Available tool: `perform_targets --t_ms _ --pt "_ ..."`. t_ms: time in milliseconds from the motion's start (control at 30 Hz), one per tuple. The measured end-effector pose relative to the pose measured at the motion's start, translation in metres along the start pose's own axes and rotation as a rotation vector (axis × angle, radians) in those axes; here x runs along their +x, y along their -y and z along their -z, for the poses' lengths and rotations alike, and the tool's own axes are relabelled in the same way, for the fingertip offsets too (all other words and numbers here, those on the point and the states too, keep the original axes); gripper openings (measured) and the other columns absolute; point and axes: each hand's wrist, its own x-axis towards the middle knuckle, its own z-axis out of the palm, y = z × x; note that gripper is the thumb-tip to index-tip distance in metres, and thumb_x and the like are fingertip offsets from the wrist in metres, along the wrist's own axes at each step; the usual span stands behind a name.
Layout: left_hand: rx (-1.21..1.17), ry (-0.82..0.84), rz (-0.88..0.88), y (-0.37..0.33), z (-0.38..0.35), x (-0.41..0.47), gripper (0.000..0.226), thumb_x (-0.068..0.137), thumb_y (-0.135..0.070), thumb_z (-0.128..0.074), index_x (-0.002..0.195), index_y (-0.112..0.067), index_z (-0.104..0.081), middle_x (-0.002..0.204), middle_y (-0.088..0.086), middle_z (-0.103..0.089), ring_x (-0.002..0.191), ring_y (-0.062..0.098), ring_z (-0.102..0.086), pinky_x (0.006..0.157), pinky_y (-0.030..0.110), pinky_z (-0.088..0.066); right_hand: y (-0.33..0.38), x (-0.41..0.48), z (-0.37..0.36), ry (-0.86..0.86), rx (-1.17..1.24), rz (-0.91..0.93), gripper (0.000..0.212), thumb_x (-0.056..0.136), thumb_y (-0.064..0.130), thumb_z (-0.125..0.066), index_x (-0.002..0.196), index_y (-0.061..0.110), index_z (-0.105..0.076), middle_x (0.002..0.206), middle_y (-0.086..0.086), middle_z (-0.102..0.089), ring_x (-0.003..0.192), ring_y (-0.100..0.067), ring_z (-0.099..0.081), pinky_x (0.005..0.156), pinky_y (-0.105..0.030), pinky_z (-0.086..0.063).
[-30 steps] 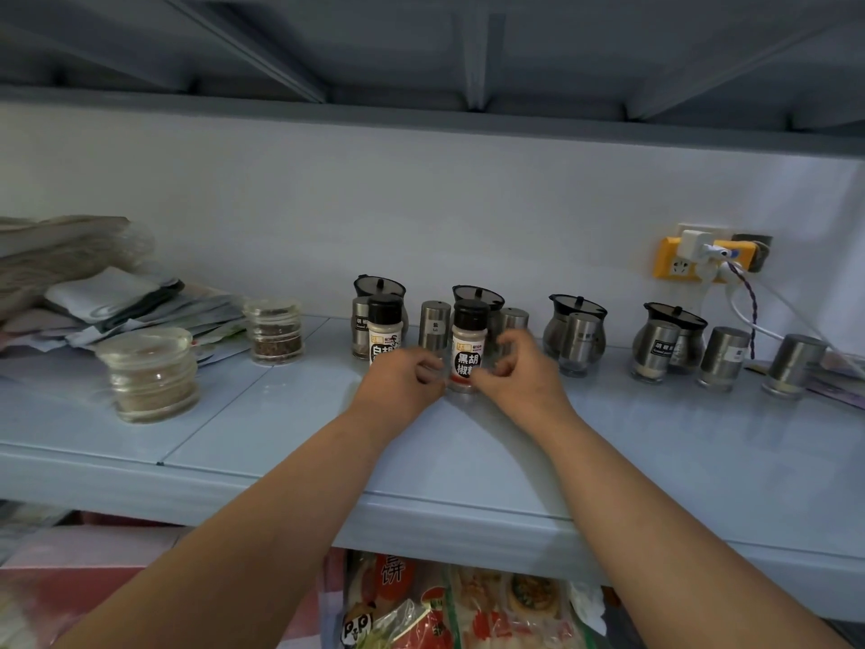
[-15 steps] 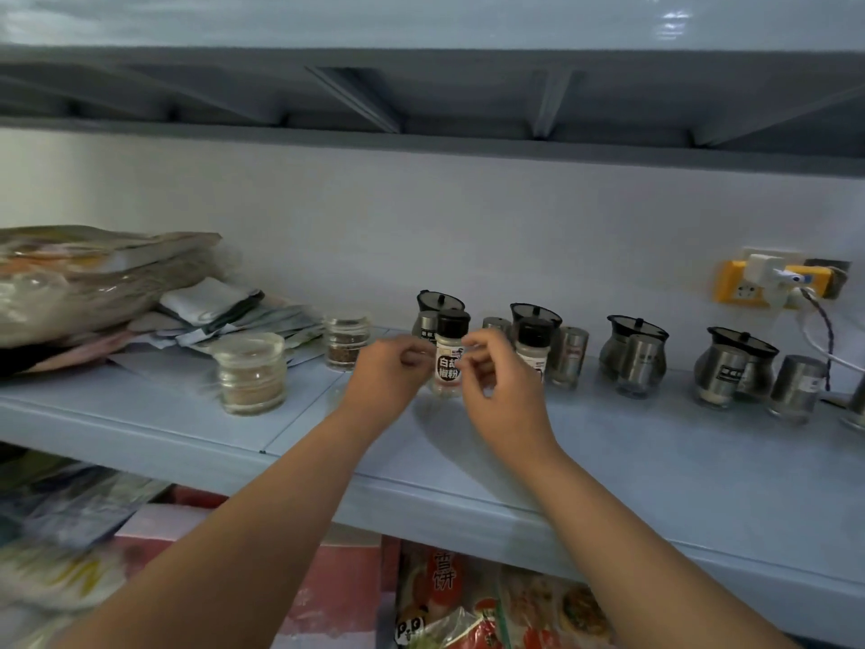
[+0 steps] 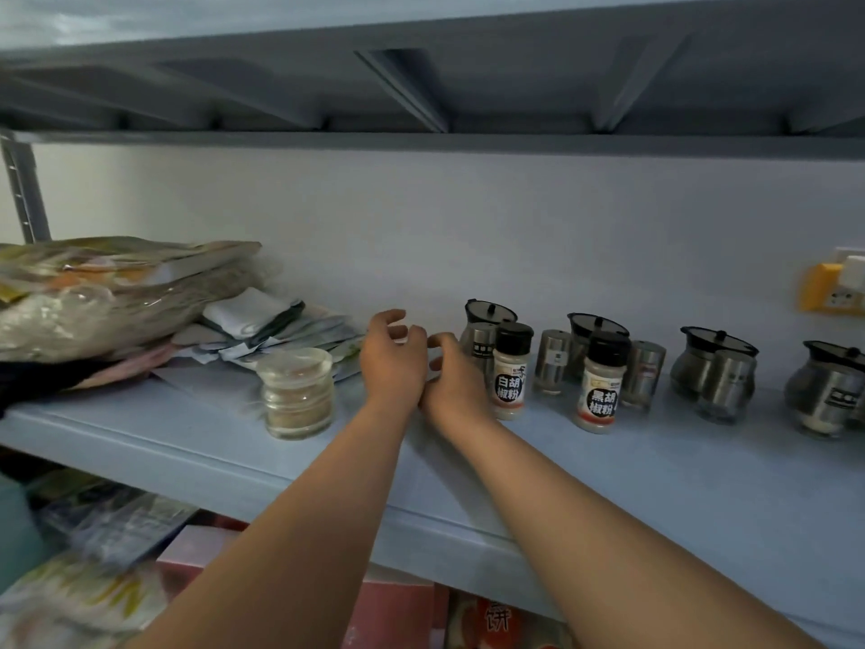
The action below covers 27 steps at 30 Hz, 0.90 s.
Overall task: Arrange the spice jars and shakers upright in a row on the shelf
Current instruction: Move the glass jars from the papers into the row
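Left hand (image 3: 393, 367) fingers loosely wide, holding nothing. Right hand (image 3: 456, 388) fingers curled, cannot tell grip. Risk: right wrist, just beside pepper shaker (image 3: 510, 372), tips it toward shelf (image 3: 655, 484) front edge.

Left hand (image 3: 393, 363), right hand (image 3: 456, 386) off white pepper bottle (image 3: 510, 372) (stands free, upright); both shifted left.

On the pale-blue metal shelf (image 3: 655, 484), a squat clear glass jar (image 3: 297, 391) is standing left of two black-capped plastic pepper bottles (image 3: 510, 372) — cylindrical steel shakers (image 3: 552, 363) are standing just behind them.
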Motion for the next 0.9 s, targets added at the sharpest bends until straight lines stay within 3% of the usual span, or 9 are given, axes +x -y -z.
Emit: perform_targets --t_ms 133,367,433,533,633,733,833,900 --pt "0.007 -0.057 -0.039 0.007 -0.001 0.009 0.027 0.087 -0.014 -0.055 0.114 -0.016 -0.056 0.106 0.008 -0.062 0.091 0.025 -0.062 0.074 0.03 -0.046 -0.007 0.016 -0.01 -0.003 0.019 -0.066 0.057 0.081 0.003 -0.058 0.133 0.017 -0.038 0.12 -0.016 -0.052 0.108 -0.029 -0.053 0.075 -0.025 -0.035" --pt "0.113 -0.128 -0.075 0.023 0.006 0.021 0.03 0.087 -0.019 -0.055 0.117 -0.016 -0.056 0.119 0.009 -0.053 0.096 0.018 -0.052 0.079 0.025 -0.036 -0.009 0.03 -0.016 0.026 0.021 0.038 0.064 0.086 0.013 -0.057 0.143 0.019 -0.028 0.126 -0.016 -0.054 0.115 -0.029 -0.055 0.091 -0.031 -0.042" --pt "0.167 -0.132 -0.098 0.023 0.006 0.02 0.033 0.088 -0.019 -0.056 0.12 -0.014 -0.055 0.126 0.011 -0.048 0.096 0.014 -0.045 0.08 0.019 -0.03 -0.013 0.03 -0.02 0.038 0.046 0.041 0.068 0.086 0.016 -0.059 0.145 0.02 -0.025 0.125 -0.013 -0.058 0.114 -0.027 -0.056 0.089 -0.029 -0.043" --pt "0.178 -0.143 -0.109 0.022 0.006 0.018 0.036 0.089 -0.017 -0.054 0.124 -0.011 -0.052 0.131 0.014 -0.043 0.106 0.02 -0.046 0.077 0.01 -0.023 -0.019 0.03 -0.022 0.082 0.086 0.007 0.075 0.085 0.016 -0.062 0.148 0.024 -0.021 0.128 -0.011 -0.059 0.118 -0.026 -0.055 0.094 -0.032 -0.043" --pt "0.169 -0.087 -0.036 0.022 0.005 0.018 0.042 0.092 -0.019 -0.048 0.134 -0.01 -0.043 0.139 0.015 -0.038 0.122 0.026 -0.043 0.086 0.019 -0.027 -0.021 0.031 -0.019 0.128 0.092 0.007 0.078 0.084 0.017 -0.064 0.148 0.025 -0.02 0.134 -0.007 -0.056 0.123 -0.023 -0.052 0.096 -0.028 -0.04" --pt "0.111 -0.044 0.034 0.025 0.004 0.021 0.047 0.093 -0.021 -0.044 0.138 -0.009 -0.037 0.139 0.017 -0.044 0.124 0.03 -0.045 0.102 0.033 -0.037 -0.022 0.031 -0.02 0.159 0.09 0.021 0.08 0.083 0.021 -0.066 0.147 0.027 -0.02 0.132 -0.002 -0.058 0.122 -0.02 -0.054 0.099 -0.029 -0.041" --pt "0.05 -0.032 0.076 0.026 0.004 0.021 0.045 0.093 -0.021 -0.042 0.137 -0.011 -0.037 0.132 0.017 -0.051 0.118 0.031 -0.052 0.102 0.042 -0.042 -0.024 0.032 -0.021 0.166 0.12 0.015 0.08 0.081 0.021 -0.067 0.146 0.028 -0.021 0.13 -0.001 -0.06 0.121 -0.018 -0.055 0.103 -0.034 -0.042" --pt "0.033 -0.058 0.09 0.028 0.004 0.023 0.043 0.093 -0.02 -0.041 0.135 -0.01 -0.039 0.131 0.015 -0.052 0.117 0.03 -0.053 0.098 0.036 -0.043 -0.026 0.034 -0.022 0.157 0.146 0.007 0.081 0.078 0.021 -0.069 0.145 0.029 -0.024 0.128 -0.001 -0.061 0.119 -0.018 -0.056 0.103 -0.036 -0.043"
